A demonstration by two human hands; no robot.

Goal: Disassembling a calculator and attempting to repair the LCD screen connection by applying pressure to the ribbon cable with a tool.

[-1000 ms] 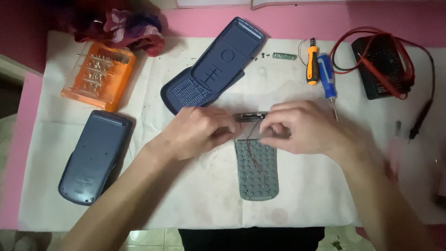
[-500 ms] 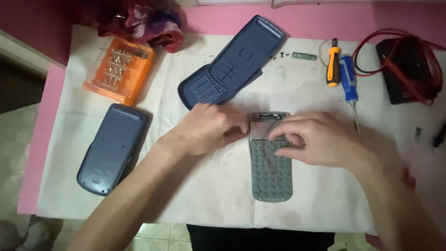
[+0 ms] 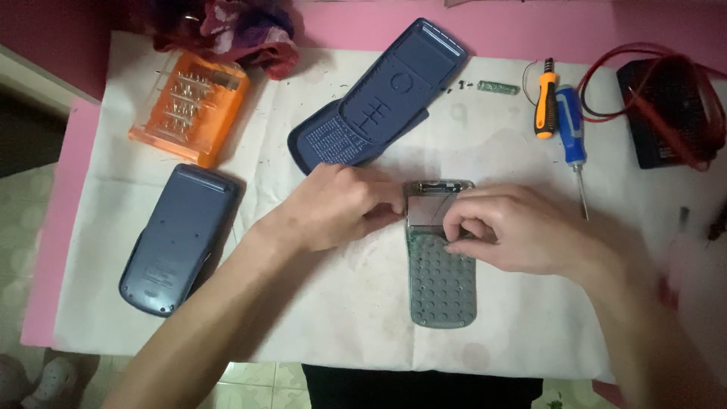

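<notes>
**Grey keypad board pinched at its top end**

Grey and dimpled, the keypad board (image 3: 442, 284) lies lengthwise on the white paper (image 3: 341, 303) near the middle of the worktop (image 3: 60, 227), its rubbery face a grid of round bumps. At its top sits a small glassy screen (image 3: 428, 208) in a thin frame. The left hand (image 3: 341, 206) closes narrowly on the screen's left edge, fingertips pinching; the right hand (image 3: 511, 227) curls over the joint between screen and pad, fingers pressed down on it.

The risk, as I judge it: uneven pressure from the two hands could bend or crack the thin screen, and any ribbon beneath could tear, though none is clearly visible.

Just above lie two dark blue plastic shells (image 3: 382, 98), stacked aslant, ribbed inside. A third blue shell (image 3: 178, 238) rests well to the left, smooth and rounded. Beyond it stands an orange bit case (image 3: 189, 106) beside crumpled cloth (image 3: 242, 30). To the right lie two screwdrivers (image 3: 560, 121), orange and blue handled, and a black meter (image 3: 670, 113) looped with red leads.
</notes>
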